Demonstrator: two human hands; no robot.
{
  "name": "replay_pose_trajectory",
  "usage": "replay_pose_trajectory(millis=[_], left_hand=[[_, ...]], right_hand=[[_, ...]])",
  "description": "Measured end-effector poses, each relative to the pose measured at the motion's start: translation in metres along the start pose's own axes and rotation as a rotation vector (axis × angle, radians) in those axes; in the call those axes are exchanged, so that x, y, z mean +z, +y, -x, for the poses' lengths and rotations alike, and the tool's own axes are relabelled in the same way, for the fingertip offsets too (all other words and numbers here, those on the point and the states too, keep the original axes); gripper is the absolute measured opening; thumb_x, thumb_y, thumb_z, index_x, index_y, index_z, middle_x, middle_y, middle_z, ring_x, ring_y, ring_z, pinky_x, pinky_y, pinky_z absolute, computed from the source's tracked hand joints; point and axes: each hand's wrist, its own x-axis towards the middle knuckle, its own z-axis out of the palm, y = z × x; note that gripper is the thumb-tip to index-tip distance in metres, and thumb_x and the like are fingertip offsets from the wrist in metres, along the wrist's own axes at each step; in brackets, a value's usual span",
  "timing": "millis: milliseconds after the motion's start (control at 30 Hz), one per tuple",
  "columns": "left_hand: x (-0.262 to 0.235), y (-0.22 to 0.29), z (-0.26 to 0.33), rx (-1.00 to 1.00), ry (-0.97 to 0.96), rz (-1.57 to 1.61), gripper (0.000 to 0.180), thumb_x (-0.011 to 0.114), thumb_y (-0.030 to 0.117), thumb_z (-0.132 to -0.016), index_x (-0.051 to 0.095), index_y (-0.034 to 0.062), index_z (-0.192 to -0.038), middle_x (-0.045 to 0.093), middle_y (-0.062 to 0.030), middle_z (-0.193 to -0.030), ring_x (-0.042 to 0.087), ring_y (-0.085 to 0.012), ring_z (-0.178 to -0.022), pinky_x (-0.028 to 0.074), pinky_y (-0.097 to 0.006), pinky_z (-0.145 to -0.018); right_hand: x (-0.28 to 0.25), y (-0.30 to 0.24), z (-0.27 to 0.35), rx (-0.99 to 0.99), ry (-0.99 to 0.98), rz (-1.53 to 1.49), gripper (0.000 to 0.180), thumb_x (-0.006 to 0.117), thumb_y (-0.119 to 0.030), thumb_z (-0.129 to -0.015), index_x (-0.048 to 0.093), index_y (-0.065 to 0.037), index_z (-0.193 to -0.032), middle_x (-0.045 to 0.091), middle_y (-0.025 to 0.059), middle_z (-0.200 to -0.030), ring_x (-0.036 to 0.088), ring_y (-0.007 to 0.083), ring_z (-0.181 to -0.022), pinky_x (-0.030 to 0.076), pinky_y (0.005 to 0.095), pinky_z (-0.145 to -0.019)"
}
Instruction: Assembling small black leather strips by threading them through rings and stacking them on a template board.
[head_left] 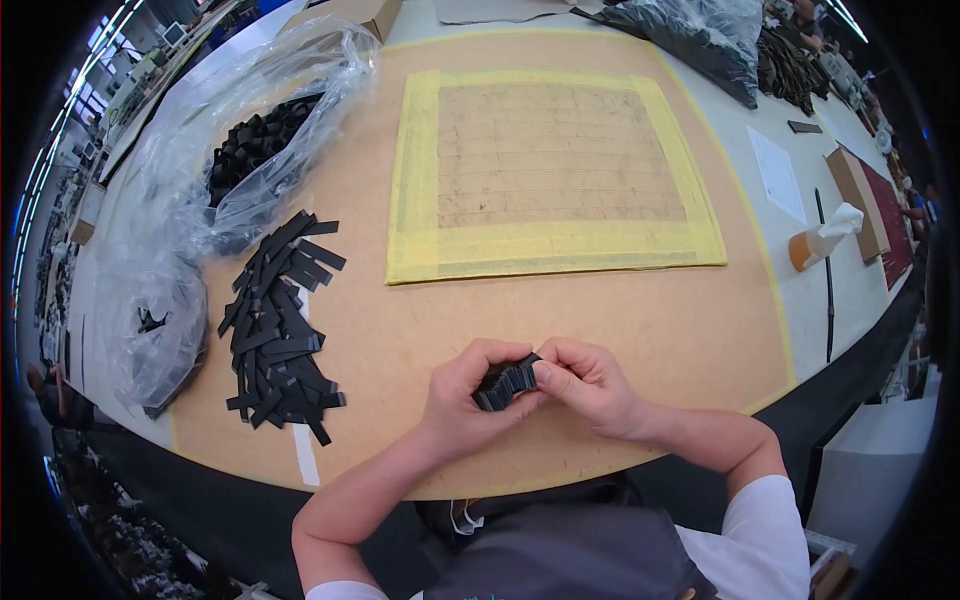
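the lower part of the stack of black strips is covered by the fingers, so its full length cannot be made out. the stack is held just above the near edge of the brown work board, between both hands. the left hand is closed around its left end and the right hand is pinched on its right end; thin strip edges are seen pressed side by side, dark and matte. a clear plastic bag at the far left is noted to contain more black pieces, blurred behind the crinkled film. a second clear bag nearer the table edge is mostly slack, its contents hard to tell. between bag and hands a loose pile of black strips is spread on the board. a yellow-edged mat lies beyond the hands.
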Motion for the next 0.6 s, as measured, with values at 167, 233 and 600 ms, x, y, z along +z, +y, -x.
replay_pose_trajectory(millis=[167, 233, 600], left_hand=[[0.008, 0.005, 0.003, 0.021, -0.043, -0.025, 0.037, 0.082, 0.006, -0.074, 0.059, 0.0021, -0.103, 0.067, -0.0056, -0.088, 0.065, -0.0092, -0.08, 0.053, -0.023, -0.07], [0.01, 0.007, 0.004, 0.048, -0.033, -0.02, 0.036, 0.082, 0.004, -0.074, 0.058, 0.0024, -0.1, 0.066, -0.0034, -0.085, 0.062, -0.0066, -0.077, 0.051, -0.022, -0.067], [-0.016, 0.005, -0.005, 0.051, -0.145, 0.161, 0.025, 0.072, -0.004, -0.074, 0.063, 0.0014, -0.097, 0.065, -0.0061, -0.087, 0.063, -0.0126, -0.078, 0.05, -0.025, -0.067]], right_hand=[[0.003, -0.001, 0.005, -0.017, 0.061, 0.103, 0.025, 0.055, -0.019, -0.099, 0.058, -0.001, -0.081, 0.057, -0.0031, -0.076, 0.049, 0.0025, -0.074, 0.041, 0.0204, -0.063], [0.003, -0.002, 0.007, -0.027, 0.063, 0.123, 0.027, 0.055, -0.019, -0.099, 0.059, -0.002, -0.078, 0.055, -0.0038, -0.072, 0.048, 0.0023, -0.072, 0.04, 0.0208, -0.06], [-0.02, -0.018, -0.002, 0.098, -0.142, -0.107, 0.026, 0.068, -0.029, -0.09, 0.061, -0.004, -0.09, 0.047, -0.001, -0.071, 0.04, 0.0084, -0.063, 0.037, 0.0227, -0.059]])
